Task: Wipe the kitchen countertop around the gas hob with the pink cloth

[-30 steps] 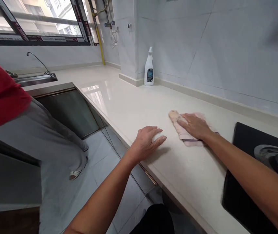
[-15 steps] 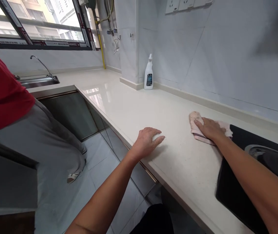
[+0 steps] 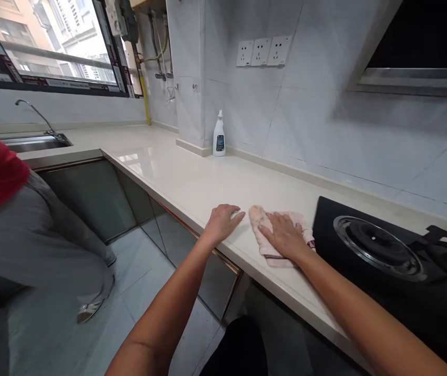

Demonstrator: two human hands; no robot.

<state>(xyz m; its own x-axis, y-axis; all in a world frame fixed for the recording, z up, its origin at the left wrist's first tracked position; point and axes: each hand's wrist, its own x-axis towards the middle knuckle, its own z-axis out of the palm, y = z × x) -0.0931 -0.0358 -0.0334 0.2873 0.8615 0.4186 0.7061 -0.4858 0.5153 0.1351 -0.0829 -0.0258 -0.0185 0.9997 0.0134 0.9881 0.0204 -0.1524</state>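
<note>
The right grip (image 3: pixel 284 236) lies open and flat, fingers spread, pressing a pink cloth (image 3: pixel 271 258) onto the pale desk (image 3: pixel 192 183), just beside the black hob (image 3: pixel 368 240). The left grip (image 3: pixel 222 223) rests half-curled near the desk's front edge, holding nothing. Even pressure from the flat palm keeps the cloth against the surface.

cloth (image 3: pixel 258 222): partly under right hand (image 3: pixel 284 236) | bottle label (image 3: pixel 219 143): too small to read | gas hob (image 3: pixel 327 219): cut off at right edge

Kitchen: s/steel sink (image 3: pixel 35 143), gas hob (image 3: pixel 376 245), stone counter (image 3: pixel 192 183), wall sockets (image 3: pixel 264 51).
</note>
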